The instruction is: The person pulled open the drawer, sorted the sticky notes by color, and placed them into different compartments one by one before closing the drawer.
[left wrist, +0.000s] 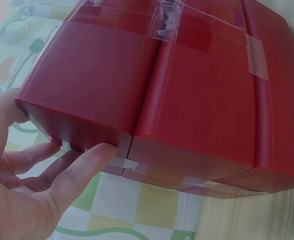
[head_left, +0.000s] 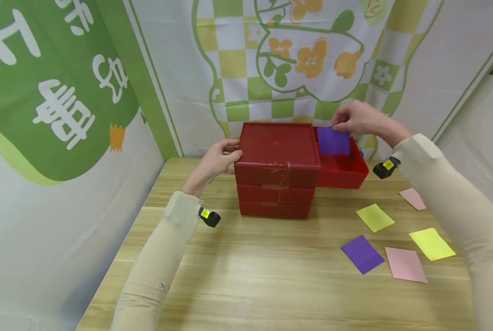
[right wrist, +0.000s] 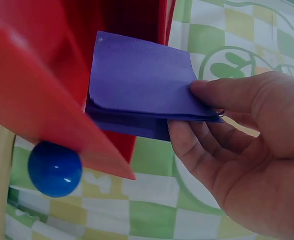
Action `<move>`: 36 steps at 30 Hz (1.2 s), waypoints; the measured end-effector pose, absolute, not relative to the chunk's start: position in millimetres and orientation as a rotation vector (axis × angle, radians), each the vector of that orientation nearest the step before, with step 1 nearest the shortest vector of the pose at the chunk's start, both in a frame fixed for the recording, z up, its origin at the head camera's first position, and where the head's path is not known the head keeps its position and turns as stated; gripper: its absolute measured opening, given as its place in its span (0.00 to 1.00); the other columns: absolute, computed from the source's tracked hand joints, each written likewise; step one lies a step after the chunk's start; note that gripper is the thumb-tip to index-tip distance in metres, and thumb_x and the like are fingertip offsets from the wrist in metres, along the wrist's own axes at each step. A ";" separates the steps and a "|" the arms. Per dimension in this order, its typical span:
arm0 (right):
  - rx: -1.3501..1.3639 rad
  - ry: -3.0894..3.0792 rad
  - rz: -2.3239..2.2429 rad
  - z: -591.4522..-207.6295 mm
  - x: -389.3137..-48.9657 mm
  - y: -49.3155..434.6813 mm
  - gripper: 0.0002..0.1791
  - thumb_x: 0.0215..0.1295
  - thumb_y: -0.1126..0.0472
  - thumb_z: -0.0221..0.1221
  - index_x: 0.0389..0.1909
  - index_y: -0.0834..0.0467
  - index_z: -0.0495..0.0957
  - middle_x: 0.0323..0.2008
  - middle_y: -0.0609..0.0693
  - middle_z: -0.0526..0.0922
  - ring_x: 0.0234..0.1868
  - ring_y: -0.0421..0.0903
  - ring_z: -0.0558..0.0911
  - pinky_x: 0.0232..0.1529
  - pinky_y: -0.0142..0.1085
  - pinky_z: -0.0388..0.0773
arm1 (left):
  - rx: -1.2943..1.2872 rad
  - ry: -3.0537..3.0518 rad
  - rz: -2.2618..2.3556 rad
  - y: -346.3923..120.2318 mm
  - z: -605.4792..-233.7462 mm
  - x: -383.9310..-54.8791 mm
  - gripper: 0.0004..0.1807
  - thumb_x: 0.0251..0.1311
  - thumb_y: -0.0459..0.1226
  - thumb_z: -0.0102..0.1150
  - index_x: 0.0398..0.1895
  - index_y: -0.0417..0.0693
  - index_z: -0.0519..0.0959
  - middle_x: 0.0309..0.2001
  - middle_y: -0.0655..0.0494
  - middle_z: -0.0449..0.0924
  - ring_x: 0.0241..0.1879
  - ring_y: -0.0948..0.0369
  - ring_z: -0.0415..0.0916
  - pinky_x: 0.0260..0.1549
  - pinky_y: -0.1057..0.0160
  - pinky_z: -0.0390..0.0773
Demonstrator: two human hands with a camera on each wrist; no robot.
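In the head view, my left hand (head_left: 219, 161) rests against the left side of a red drawer box (head_left: 277, 142), its fingertips touching the box. The left wrist view shows those fingers (left wrist: 84, 165) spread along the side of the box, which has clear tape across its seams. My right hand (head_left: 364, 120) pinches purple sticky notes (right wrist: 141, 75) between thumb and fingers. They hang over the pulled-out red drawer (head_left: 341, 179), which sticks out to the right at the top level. In the right wrist view, the purple paper shows more than one layer.
A blue ball-shaped knob (right wrist: 55, 169) sits on the drawer's outer end. On the wooden table (head_left: 238, 276) at right lie a purple note (head_left: 363, 254), pink notes (head_left: 406, 264) and yellow notes (head_left: 432, 243). A printed curtain (head_left: 246, 64) hangs close behind the box.
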State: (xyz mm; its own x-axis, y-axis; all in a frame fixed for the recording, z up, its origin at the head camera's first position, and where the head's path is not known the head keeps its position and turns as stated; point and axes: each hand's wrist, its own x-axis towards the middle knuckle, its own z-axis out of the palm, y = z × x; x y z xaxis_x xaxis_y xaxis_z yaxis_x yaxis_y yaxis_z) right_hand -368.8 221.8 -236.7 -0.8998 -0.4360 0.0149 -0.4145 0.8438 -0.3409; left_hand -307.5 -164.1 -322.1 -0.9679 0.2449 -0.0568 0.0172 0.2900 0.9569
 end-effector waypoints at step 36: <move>-0.773 3.040 -0.464 -246.6 -366.3 234.8 0.07 0.68 0.59 0.60 0.39 0.59 0.82 0.32 0.55 0.85 0.31 0.46 0.77 0.32 0.37 0.74 | 0.220 2.342 1.780 -160.9 -322.2 -307.4 0.28 0.71 0.37 0.52 0.72 0.44 0.62 0.65 0.42 0.67 0.56 0.51 0.71 0.52 0.44 0.82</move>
State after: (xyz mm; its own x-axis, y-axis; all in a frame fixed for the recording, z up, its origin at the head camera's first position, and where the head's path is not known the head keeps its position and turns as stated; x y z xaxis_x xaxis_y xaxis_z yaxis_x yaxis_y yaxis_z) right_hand -366.3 234.8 -246.6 -0.8807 -0.4632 0.0992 -0.4717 0.8383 -0.2734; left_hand -307.4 -160.9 -322.2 -0.9705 0.2327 -0.0624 0.0022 0.2675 0.9636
